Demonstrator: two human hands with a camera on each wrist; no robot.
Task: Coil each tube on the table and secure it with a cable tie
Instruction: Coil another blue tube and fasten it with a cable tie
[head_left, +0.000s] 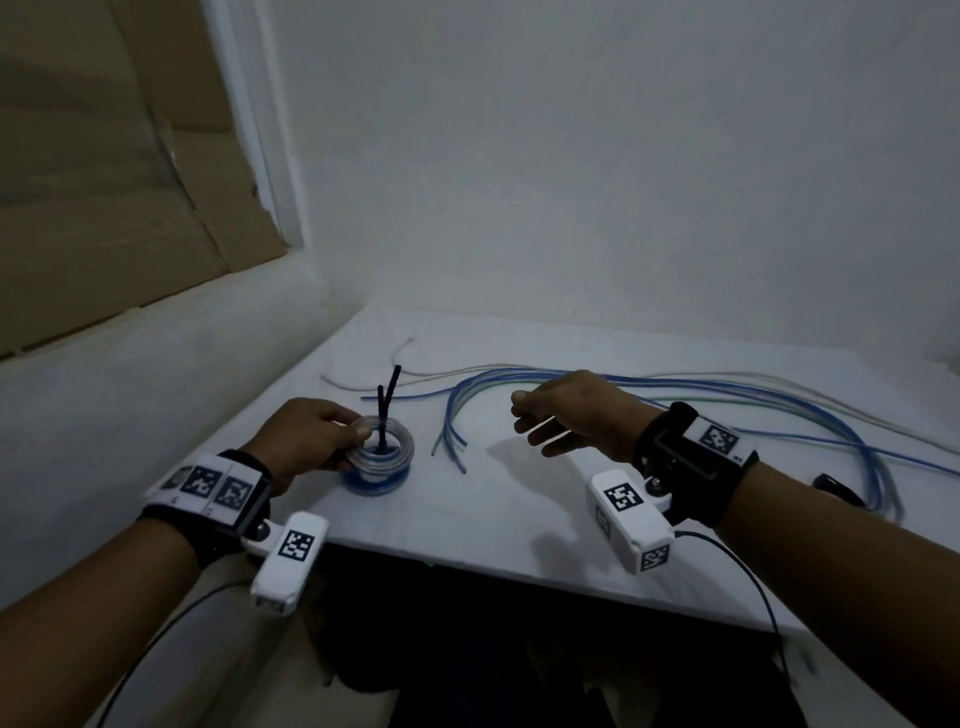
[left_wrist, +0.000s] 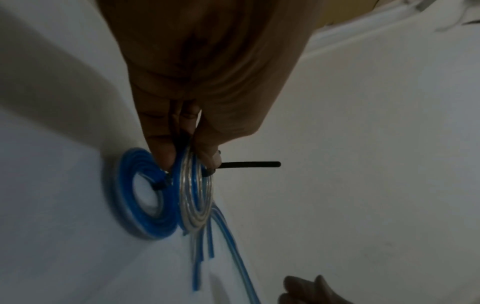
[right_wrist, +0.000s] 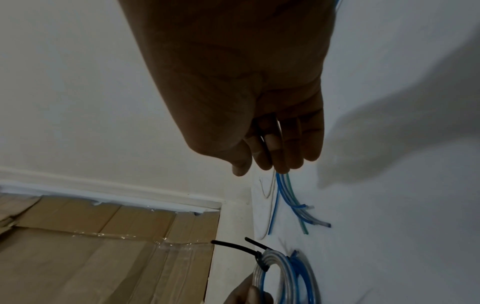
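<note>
Left grip (head_left: 306, 436) pinches a clear coil (head_left: 382, 448) bound by a black cable tie (head_left: 387, 402), held just above a blue coil (head_left: 371, 480) lying on the white table (head_left: 467, 519). Right grip (head_left: 563, 413) hovers with fingers loosely spread, holding nothing, over loose blue tubes (head_left: 779, 415) strewn across the table.

1. The clear coil (left_wrist: 196, 197) looks like glossy, see-through plastic tubing with pale highlights.
2. The blue coil (left_wrist: 141, 195) is smooth translucent blue plastic.
3. The cable tie (left_wrist: 249, 164) is matt black plastic.
4. The loose tubes (head_left: 649, 387) are thin, smooth plastic in blue, green and clear.
5. The table (head_left: 519, 514) has a matt white, smooth top.
6. The cardboard (right_wrist: 78, 257) is matt brown, crossed by shiny clear tape.
7. The wall (head_left: 623, 156) is matt white, faintly rough.
</note>
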